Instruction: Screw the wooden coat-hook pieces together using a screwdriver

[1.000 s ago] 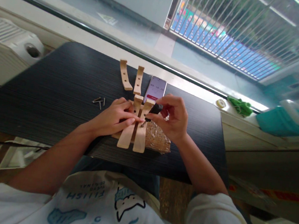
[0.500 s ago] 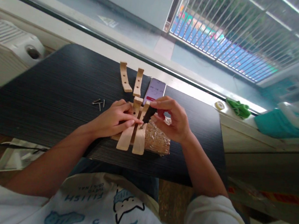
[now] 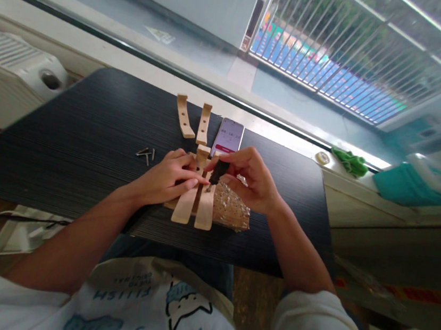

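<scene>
My left hand (image 3: pixel 168 178) lies closed over two pale wooden slats (image 3: pixel 194 210) that rest side by side near the front edge of the black table (image 3: pixel 78 142); its fingers press them down. My right hand (image 3: pixel 249 179) pinches a small black-handled screwdriver (image 3: pixel 217 171), held nearly upright with its tip on the right slat. A crinkled clear plastic bag (image 3: pixel 231 209) sits under my right hand. Two more curved wooden pieces (image 3: pixel 192 118) lie farther back.
A phone (image 3: pixel 228 137) with a lit screen lies behind my hands. A few loose screws (image 3: pixel 146 152) rest to the left. Beyond the table runs a window sill with a tape roll (image 3: pixel 320 157), a green cloth (image 3: pixel 348 160) and a teal bag (image 3: pixel 411 185). A white radiator (image 3: pixel 10 75) stands at the left.
My right hand has tipped the screwdriver from slanting to nearly upright and brought its tip down onto the right slat. My left hand has stayed on the slats.
</scene>
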The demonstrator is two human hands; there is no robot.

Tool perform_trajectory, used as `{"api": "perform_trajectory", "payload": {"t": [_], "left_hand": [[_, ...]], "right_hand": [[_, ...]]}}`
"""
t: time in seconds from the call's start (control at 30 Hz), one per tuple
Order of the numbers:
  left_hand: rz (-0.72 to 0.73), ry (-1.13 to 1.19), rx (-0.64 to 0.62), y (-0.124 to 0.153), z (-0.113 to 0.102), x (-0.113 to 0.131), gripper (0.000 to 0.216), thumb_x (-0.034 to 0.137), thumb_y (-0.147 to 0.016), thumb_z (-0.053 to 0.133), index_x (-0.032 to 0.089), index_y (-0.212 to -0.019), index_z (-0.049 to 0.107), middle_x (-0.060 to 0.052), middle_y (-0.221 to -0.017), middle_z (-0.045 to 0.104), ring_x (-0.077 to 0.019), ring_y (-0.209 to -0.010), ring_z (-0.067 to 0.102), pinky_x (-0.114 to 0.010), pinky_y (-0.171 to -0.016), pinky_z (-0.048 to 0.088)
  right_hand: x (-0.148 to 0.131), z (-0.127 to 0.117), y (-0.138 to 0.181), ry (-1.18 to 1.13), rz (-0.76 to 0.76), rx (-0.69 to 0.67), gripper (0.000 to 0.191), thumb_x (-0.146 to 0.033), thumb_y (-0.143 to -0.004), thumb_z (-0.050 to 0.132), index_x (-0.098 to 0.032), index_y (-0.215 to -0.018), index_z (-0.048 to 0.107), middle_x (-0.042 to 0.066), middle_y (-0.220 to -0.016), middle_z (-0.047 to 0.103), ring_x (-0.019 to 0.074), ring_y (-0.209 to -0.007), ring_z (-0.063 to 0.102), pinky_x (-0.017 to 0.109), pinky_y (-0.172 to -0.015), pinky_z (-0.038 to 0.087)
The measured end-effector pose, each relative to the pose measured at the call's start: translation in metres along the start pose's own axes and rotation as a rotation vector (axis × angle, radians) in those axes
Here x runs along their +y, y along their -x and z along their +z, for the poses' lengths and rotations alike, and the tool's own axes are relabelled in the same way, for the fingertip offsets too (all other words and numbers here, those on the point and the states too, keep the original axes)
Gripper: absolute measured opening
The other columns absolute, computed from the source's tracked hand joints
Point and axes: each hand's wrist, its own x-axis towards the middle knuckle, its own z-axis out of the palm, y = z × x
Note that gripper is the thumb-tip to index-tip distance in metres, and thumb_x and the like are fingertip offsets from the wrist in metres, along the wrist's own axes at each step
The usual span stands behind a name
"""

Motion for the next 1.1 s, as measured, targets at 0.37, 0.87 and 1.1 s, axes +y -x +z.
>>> {"api": "perform_trajectory", "payload": {"t": [0.37, 0.87, 1.1], "left_hand": [[0.009, 0.006, 0.009, 0.001, 0.002, -0.001, 0.038, 0.034, -0.096, 0.039, 0.024, -0.1, 0.075, -0.006, -0.092, 0.055, -0.0231, -0.094, 0.045, -0.042, -0.091, 0.036], [0.014, 0.009, 0.02, 0.001, 0.003, -0.003, 0.038, 0.033, -0.096, 0.04, 0.024, -0.107, 0.074, -0.005, -0.092, 0.054, -0.0225, -0.092, 0.044, -0.04, -0.09, 0.035], [0.028, -0.004, 0.022, 0.001, 0.003, -0.003, 0.038, 0.032, -0.097, 0.039, 0.022, -0.103, 0.075, -0.005, -0.093, 0.054, -0.022, -0.092, 0.044, -0.039, -0.09, 0.035]], "right_hand": [[0.007, 0.005, -0.001, 0.063, -0.062, 0.191, 0.028, -0.035, -0.085, 0.067, -0.024, -0.108, 0.055, -0.008, -0.065, 0.048, 0.0045, -0.05, 0.036, 0.021, -0.047, 0.033], [0.012, 0.009, -0.003, 0.15, -0.172, 0.282, 0.031, -0.03, -0.079, 0.073, -0.025, -0.104, 0.055, -0.008, -0.069, 0.048, 0.004, -0.052, 0.037, 0.02, -0.046, 0.032], [0.01, 0.011, -0.005, 0.161, -0.241, 0.316, 0.03, -0.029, -0.078, 0.075, -0.025, -0.101, 0.055, -0.007, -0.077, 0.054, 0.003, -0.052, 0.036, 0.019, -0.045, 0.031]]}}
